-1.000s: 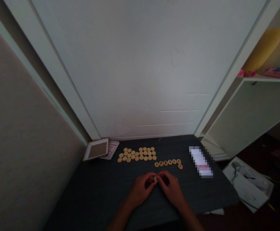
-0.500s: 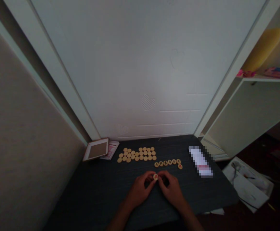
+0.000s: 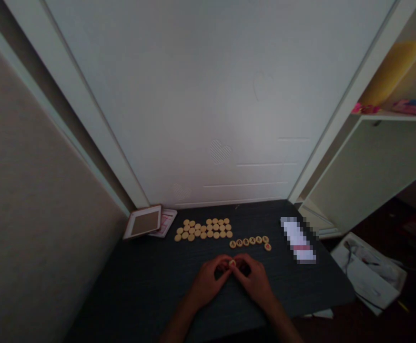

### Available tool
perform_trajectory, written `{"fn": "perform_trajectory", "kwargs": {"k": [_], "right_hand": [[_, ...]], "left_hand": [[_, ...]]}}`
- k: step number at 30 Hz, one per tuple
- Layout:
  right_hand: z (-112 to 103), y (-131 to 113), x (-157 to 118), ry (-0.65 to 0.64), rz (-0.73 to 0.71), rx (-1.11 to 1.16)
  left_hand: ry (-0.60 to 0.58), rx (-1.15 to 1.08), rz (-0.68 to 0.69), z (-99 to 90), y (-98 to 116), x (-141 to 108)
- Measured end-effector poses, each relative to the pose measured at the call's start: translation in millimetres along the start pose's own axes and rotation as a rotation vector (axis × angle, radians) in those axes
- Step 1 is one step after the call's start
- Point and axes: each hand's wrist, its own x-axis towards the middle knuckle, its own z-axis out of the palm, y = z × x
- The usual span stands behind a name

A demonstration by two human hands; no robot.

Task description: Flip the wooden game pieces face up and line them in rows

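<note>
Between the fingertips of my left hand (image 3: pixel 211 278) and my right hand (image 3: pixel 252 276) is a round wooden Chinese chess piece (image 3: pixel 232 263) with a red mark, partly covered by my thumbs. Both hands are closed in a pinch on it, low over the dark table. Just beyond, a row of chess pieces with dark characters (image 3: pixel 246 242) lies face up. Below its right end sits one red-marked piece (image 3: pixel 268 247). Farther left, several plain-faced pieces (image 3: pixel 203 229) are grouped in uneven rows.
The dark table (image 3: pixel 139 286) meets a white panel (image 3: pixel 208 119) at the back. A framed item (image 3: pixel 145 223) leans at the back left corner over a pinkish card. A pixelated bright object (image 3: pixel 298 240) lies on the right. A white box (image 3: pixel 372 271) stands beyond the right edge.
My right thumb has come in over the red-marked piece, and the piece has turned slightly, so less of its face shows. The pieces on the table have not moved.
</note>
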Motion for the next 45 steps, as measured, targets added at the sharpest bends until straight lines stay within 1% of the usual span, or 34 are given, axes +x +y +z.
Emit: {"fn": "perform_trajectory", "kwargs": {"k": [6, 10, 20, 24, 29, 33, 45], "right_hand": [[-0.9, 0.3, 1.1, 0.003, -0.012, 0.019], [-1.1, -1.2, 0.9, 0.018, -0.033, 0.014], [-1.5, -5.2, 1.0, 0.018, -0.047, 0.002], [-0.5, -3.6, 1.6, 0.012, -0.04, 0.007], [-0.1, 2.1, 1.8, 0.016, -0.007, -0.003], [-0.2, 3.3, 1.2, 0.01, -0.001, 0.006], [-1.9, -2.2, 0.6, 0.023, -0.049, -0.01]], "left_hand": [[0.005, 0.026, -0.007, -0.5, 4.2, -0.4], [0.009, 0.001, -0.007, -0.7, 5.9, -0.2], [0.003, -0.054, -0.031, 0.1, 3.2, 1.3], [-0.015, -0.039, -0.011, -1.0, 4.4, 1.6], [-0.013, 0.003, -0.039, 0.2, 5.3, 1.5], [-0.014, -0.006, -0.024, -0.6, 4.0, 1.1], [-0.008, -0.063, -0.029, -0.2, 10.2, 0.7]]}}
